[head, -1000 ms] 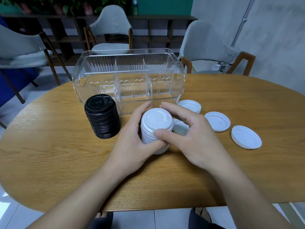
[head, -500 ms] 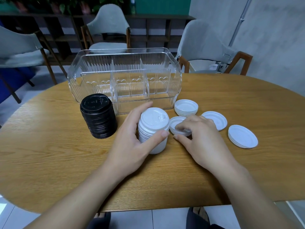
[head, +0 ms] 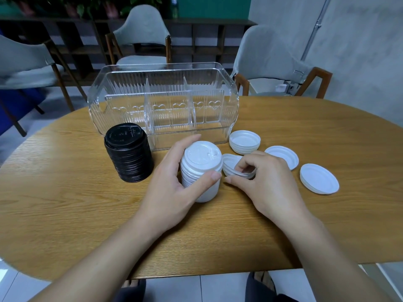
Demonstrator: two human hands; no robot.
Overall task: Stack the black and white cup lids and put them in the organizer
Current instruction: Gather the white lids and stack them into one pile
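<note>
Lids in white form a tall stack standing upright near the middle of the table, top lid facing up with its sip tab showing. The left hand grasps this white stack, thumb across the near side and fingers curled round the far side. Just to its right, the right hand pinches a loose lid, which is tilted with one edge raised off the wood; its fingertips curl over that lid's rim and the thumb reaches toward the white stack's base. A black stack stands upright to the left, close to the front wall of the organizer. The organizer is clear, ribbed, with heart shapes on its front and dividers making three compartments; no lids show inside it. To the right, a short pile of upturned white lids sits just beside the organizer's front corner. Nearer the table's right side lie two more white lids: a middle lid, partly behind the right hand, and an end lid. Grey chairs stand behind the table.
</note>
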